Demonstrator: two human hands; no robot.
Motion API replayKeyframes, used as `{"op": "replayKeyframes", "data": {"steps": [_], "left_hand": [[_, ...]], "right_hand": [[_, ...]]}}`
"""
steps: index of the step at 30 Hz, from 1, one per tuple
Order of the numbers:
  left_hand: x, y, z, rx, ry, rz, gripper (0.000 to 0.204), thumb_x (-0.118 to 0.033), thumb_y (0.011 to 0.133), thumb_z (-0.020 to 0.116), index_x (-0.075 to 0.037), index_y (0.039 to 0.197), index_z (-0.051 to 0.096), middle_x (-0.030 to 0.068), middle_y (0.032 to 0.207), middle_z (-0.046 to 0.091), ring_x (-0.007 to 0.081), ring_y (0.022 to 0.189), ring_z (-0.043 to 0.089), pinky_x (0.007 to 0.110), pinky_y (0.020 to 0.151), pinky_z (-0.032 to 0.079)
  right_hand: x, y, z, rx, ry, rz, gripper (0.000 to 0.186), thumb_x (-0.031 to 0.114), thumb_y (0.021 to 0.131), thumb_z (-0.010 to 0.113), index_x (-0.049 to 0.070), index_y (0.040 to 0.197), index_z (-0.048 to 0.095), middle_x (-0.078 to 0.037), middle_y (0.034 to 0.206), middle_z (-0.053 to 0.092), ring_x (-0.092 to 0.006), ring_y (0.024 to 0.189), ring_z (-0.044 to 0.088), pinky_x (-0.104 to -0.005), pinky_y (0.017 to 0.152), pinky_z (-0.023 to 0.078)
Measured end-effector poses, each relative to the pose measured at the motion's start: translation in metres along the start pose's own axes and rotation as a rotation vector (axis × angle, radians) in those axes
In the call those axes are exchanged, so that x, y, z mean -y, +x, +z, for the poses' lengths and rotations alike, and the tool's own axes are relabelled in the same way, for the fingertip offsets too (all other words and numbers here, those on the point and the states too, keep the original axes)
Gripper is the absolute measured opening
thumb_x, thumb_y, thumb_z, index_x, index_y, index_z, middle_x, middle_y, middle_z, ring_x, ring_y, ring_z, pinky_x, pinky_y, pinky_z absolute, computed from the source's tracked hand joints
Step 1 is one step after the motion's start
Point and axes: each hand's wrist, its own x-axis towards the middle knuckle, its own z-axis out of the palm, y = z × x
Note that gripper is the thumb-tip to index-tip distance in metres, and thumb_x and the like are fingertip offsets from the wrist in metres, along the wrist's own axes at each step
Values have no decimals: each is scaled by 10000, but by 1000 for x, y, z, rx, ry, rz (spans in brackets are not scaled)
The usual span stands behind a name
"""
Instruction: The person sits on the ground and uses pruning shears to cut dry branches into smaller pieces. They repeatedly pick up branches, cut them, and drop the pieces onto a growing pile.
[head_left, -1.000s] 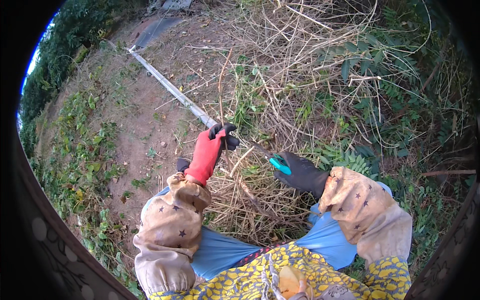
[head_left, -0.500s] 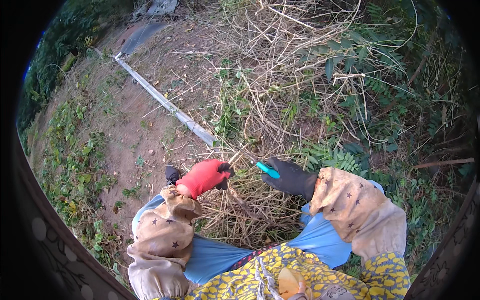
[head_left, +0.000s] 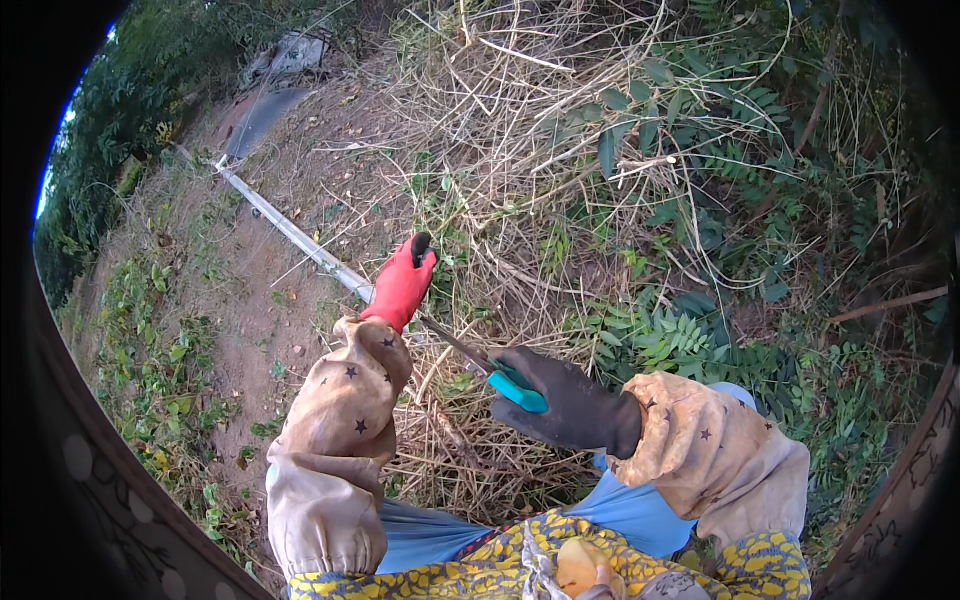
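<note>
My left hand (head_left: 402,283), in a red glove with dark fingertips, reaches forward to the edge of the dry stems (head_left: 500,225). Its fingers are curled closed, and whatever lies in them is hidden. Nearer to me, my right hand (head_left: 570,405) in a dark glove grips a teal-handled tool (head_left: 517,392) with a narrow metal blade. The blade points forward and left, toward the left wrist; its exact kind is unclear. Below both hands, cut dry stalks (head_left: 455,455) lie in a heap between my knees.
A long pale pole (head_left: 295,232) lies slanting across bare soil at the left, with a dark flat sheet (head_left: 265,120) beyond its far end. Leafy green plants (head_left: 650,340) grow at the right, and low vines (head_left: 150,370) at the left. Tangled dry branches (head_left: 560,110) fill the far middle.
My left hand has moved forward and away from the right hand; the stem seen at its fingers no longer shows there. My right hand has come nearer and slightly left, with the tool still in it.
</note>
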Motion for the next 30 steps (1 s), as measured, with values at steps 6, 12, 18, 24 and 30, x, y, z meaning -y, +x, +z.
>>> {"op": "replayKeyframes", "data": {"steps": [6, 12, 18, 24, 30], "left_hand": [[-72, 91, 79, -27, 7, 23, 728, -338, 809, 719, -101, 1427, 418, 178, 1407, 493, 356, 1292, 476, 420, 1055, 400], [-71, 99, 92, 32, 61, 111, 534, -339, 849, 690, -154, 1327, 539, 142, 1193, 652, 307, 1107, 618, 377, 957, 469], [-56, 54, 50, 65, 273, 290, 202, -264, 956, 572, -136, 1096, 639, 121, 864, 690, 317, 779, 677, 404, 697, 509], [-59, -27, -13, 130, -49, 127, 226, -219, 1001, 547, -33, 1044, 669, 0, 628, 551, 88, 557, 496, 272, 510, 403], [-62, -93, -92, 306, -403, -182, 292, -277, 1012, 515, -52, 1000, 702, -18, 571, 511, 76, 503, 473, 257, 479, 363]], "right_hand": [[-10, -5, -25, -166, 53, -1, 555, 280, 910, 653, 41, 1354, 421, -190, 1016, 636, -303, 896, 664, -418, 785, 524], [0, -2, -32, -219, 72, -95, 464, 225, 915, 653, 44, 1290, 448, -189, 984, 643, -317, 864, 672, -421, 755, 531], [-8, 2, -27, -224, 50, -116, 481, 240, 910, 659, 40, 1291, 445, -189, 962, 642, -334, 842, 675, -427, 734, 528], [-20, 11, -26, -292, 31, -104, 503, 314, 912, 667, 31, 1274, 460, -198, 985, 639, -330, 883, 667, -411, 763, 519], [-30, 21, -31, -201, 130, 116, 492, 364, 942, 631, 19, 1264, 489, -64, 828, 536, -161, 717, 480, -358, 682, 451]]}}
